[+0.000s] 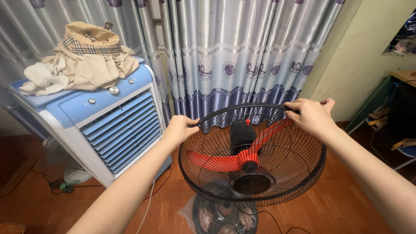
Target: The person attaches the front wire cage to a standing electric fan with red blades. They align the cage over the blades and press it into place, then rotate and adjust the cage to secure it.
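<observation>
Both hands closed on top rim of black wire fan guard point(277, 173): left hand point(180, 129) at left end, right hand point(313, 115) at right. Red plastic blades point(242, 158) inside. Fan on wooden floor point(342, 208), just beside blue-white air cooler point(104, 125).

Both bare forearms stretch forward and converge slightly. The left hand point(178, 129) is curled closed, knuckles up, fingers point(190, 122) wrapped in a grip. The right hand point(313, 115) sits a little higher, palm down, fingers hooked over and closed, thumb tucked underneath, wrist straight
</observation>
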